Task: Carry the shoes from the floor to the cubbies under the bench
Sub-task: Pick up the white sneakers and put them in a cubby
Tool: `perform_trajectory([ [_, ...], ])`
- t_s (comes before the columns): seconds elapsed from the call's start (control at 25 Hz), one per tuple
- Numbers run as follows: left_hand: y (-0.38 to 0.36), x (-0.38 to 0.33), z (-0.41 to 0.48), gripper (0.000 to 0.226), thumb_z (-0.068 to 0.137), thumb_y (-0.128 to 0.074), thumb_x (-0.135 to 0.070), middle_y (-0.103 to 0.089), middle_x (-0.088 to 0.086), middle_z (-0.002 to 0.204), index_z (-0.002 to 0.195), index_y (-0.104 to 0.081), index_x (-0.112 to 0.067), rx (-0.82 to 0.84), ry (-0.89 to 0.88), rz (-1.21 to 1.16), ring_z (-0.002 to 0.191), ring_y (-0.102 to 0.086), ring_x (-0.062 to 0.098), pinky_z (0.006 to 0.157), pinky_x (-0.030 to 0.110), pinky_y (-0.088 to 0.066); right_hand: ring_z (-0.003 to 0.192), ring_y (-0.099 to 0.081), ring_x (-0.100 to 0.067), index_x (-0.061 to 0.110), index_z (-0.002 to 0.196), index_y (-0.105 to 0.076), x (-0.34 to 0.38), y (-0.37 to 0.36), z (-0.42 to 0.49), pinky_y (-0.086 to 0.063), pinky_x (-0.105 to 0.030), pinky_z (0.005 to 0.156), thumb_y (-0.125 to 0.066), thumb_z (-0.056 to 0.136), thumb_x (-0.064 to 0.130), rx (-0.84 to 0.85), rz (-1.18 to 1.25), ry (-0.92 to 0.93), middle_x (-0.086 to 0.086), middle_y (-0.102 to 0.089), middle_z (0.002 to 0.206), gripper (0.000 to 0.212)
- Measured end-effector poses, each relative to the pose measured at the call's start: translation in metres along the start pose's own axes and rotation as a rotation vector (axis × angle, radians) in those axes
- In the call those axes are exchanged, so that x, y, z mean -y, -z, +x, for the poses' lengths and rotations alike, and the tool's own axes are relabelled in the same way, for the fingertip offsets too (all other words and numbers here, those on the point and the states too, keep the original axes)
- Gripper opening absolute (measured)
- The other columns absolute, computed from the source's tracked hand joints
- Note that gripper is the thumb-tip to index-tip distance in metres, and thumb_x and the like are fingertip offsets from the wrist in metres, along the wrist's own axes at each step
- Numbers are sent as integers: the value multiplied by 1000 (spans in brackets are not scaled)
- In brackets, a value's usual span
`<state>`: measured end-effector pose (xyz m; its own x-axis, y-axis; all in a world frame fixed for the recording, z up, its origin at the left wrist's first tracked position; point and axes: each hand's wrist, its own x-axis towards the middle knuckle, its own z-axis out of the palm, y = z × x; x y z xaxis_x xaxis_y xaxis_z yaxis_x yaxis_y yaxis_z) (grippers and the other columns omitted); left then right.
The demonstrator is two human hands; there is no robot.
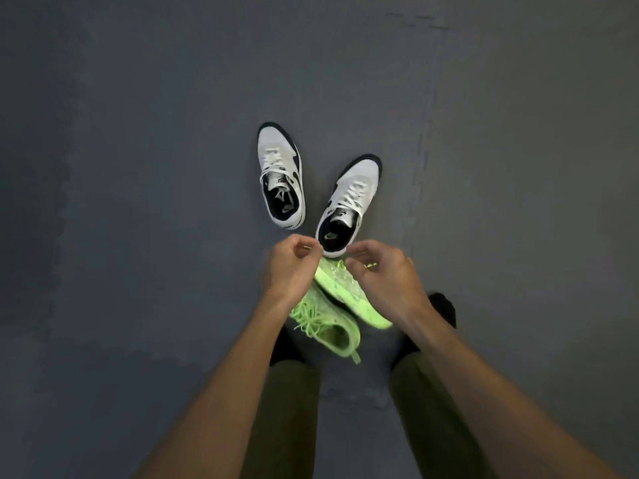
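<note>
Both hands out front over the shoes. Left hand [292, 267] curled, thumb and fingertips pinched close together; can't tell if anything's between them. It hangs over the toe end of one neon green sneaker. Right hand [382, 276] half curled, fingers bent down, gap between thumb and fingers. A bit of green shows inside the curl, looks like lace or upper, but contact not confirmable. Neither hand clearly has a grip on a shoe.

Directly under the hands: two neon green sneakers between the person's feet. Upper green sneaker [349, 292] is tilted on its side, pale speckled sole edge facing up, running diagonally from under the left hand's fingertips down to the right wrist. Lower green sneaker [328, 326] sits upright-ish beneath it, loose laces spilling left, heel tab pointing toward the camera. The two overlap and touch.

Just beyond the hands: pair of white sneakers with black trim, both upright, openings facing up. Right white sneaker [349, 202] has its heel just beside the fingertips of both hands, toe angled up-right. Left white sneaker [281, 174] is a little farther off, toe pointing away, heel near the other one's heel; toes splay apart in a V.

Black socks [444, 307] and olive trouser legs [287, 409] flank the green pair. All shoes on grey foam floor mats [138, 167] with interlocking seams. Cubbies and bench not in view.
</note>
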<state>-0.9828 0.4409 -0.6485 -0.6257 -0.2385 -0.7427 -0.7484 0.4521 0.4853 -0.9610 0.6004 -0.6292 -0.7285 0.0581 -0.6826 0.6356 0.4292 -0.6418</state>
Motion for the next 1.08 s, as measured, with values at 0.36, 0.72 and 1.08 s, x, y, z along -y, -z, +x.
perform_trajectory([
  [0.36,-99,69,173,44,85,-69,-32,-71,2,124,127,-59,-24,-61,-13,312,116,-65,28,83,34,-45,81,-71,-17,23,107,-72,-97,-72,128,-60,-44,80,-66,91,25,-61,107,-89,1,-75,87,17],
  [0.72,-64,37,132,15,84,-58,-18,-74,14,98,97,-65,-14,-196,-136,310,93,-66,40,73,37,-42,80,-72,-20,26,97,-73,-54,-59,115,-57,-31,68,-63,93,16,-171,216,-7,-4,-75,86,15],
  [1.08,71,60,123,16,82,-62,-19,-76,13,87,93,-72,-11,-581,66,-200,87,-69,38,78,45,-56,81,-70,-7,29,96,-73,41,-108,116,-57,-28,74,-66,90,20,13,117,141,9,-75,86,12],
])
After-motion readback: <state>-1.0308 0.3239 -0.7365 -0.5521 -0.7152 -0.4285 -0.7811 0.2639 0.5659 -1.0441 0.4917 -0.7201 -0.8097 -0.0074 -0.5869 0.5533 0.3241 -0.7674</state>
